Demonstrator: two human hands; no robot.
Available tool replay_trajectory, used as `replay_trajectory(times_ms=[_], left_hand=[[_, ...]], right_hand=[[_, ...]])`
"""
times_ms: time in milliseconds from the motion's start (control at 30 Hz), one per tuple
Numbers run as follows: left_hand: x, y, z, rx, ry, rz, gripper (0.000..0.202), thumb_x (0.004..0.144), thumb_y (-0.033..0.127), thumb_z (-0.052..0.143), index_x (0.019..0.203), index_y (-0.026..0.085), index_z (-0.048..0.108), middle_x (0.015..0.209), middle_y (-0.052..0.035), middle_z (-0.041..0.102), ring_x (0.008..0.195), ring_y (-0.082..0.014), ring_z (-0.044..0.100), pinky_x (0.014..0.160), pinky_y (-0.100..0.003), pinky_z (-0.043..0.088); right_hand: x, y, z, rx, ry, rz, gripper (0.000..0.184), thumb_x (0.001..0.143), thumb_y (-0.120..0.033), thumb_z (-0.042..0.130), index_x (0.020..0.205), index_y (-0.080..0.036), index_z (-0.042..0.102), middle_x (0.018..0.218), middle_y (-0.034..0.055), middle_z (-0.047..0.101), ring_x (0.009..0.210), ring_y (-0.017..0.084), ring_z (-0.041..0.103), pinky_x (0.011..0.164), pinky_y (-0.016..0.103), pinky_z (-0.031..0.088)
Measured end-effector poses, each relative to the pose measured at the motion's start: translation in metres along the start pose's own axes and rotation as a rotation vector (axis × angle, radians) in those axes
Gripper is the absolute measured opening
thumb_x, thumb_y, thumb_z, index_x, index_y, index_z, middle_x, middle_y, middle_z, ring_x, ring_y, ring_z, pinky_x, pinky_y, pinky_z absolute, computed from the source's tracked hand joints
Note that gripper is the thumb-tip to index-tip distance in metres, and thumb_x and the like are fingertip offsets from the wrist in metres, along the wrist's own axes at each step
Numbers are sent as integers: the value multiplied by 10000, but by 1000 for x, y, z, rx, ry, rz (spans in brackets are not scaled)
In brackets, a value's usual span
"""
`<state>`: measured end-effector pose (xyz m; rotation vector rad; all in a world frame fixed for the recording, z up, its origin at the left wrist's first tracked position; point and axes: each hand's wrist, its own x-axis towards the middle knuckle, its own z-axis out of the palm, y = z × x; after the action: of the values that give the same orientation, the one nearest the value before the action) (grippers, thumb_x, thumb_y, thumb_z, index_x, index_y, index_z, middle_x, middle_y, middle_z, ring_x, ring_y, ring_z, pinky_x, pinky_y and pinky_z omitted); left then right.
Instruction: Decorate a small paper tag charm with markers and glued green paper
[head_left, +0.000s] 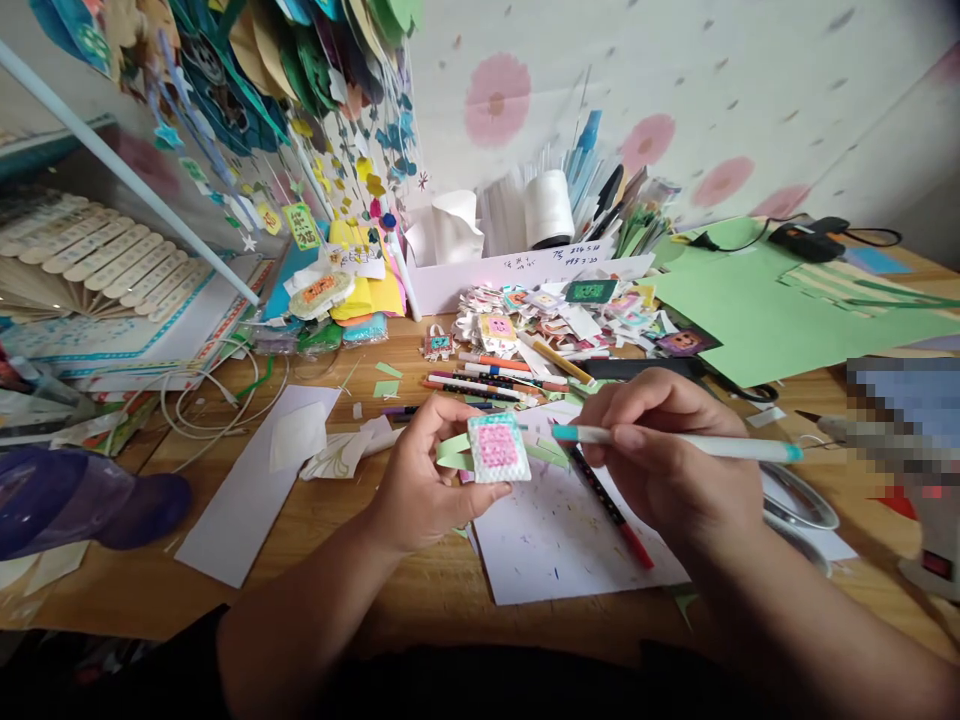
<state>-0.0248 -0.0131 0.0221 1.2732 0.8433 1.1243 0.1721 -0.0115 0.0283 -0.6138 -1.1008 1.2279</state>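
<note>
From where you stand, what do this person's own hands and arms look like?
Both the left hand and right hand are ungloved, with no ring or bracelet visible. The left forearm is bare down to a plain black sleeve near the picture's bottom edge. The right forearm is bare too, with no sleeve in view.

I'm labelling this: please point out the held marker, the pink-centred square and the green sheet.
Marker (712, 445), head view: white barrel.
Square (499, 447), head view: pink centre.
Green sheet (739, 300), head view: bare left part.
</note>
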Motion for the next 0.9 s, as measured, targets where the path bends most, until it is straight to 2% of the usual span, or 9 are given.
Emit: replay_trajectory(times_ms=[167, 367, 533, 900], left_hand=[[1, 0, 1, 20, 28, -14, 454, 560, 116, 775, 899, 214, 489, 768, 37, 592, 599, -70, 538, 535, -163, 458], [2, -2, -1, 30, 27, 0, 462, 558, 122, 786, 906, 212, 495, 806, 34, 601, 592, -54, 518, 499, -137, 403], [2, -1, -1, 30, 26, -32, 456, 575, 141, 786, 916, 213, 492, 800, 30, 609, 600, -64, 531, 516, -150, 418], [3, -3, -2, 43, 39, -10, 452, 569, 148, 793, 907, 216, 500, 813, 24, 612, 606, -75, 540, 506, -163, 415]], right_hand=[[0, 0, 0, -14, -32, 3, 70, 739, -182, 708, 702, -210, 656, 557, -8, 619, 528, 148, 544, 520, 300, 430], [-1, 0, 0, -10, -35, -7, 84, 727, -187, 720, 680, -210, 654, 539, -3, 619, 517, 151, 540, 500, 296, 423], [-1, 0, 0, -14, -39, 27, 84, 732, -193, 718, 679, -210, 655, 534, -8, 612, 520, 151, 540, 529, 309, 437], [-4, -3, -3, -92, -54, 18, 71, 746, -213, 713, 700, -233, 664, 546, -7, 617, 539, 163, 553, 541, 328, 447]])
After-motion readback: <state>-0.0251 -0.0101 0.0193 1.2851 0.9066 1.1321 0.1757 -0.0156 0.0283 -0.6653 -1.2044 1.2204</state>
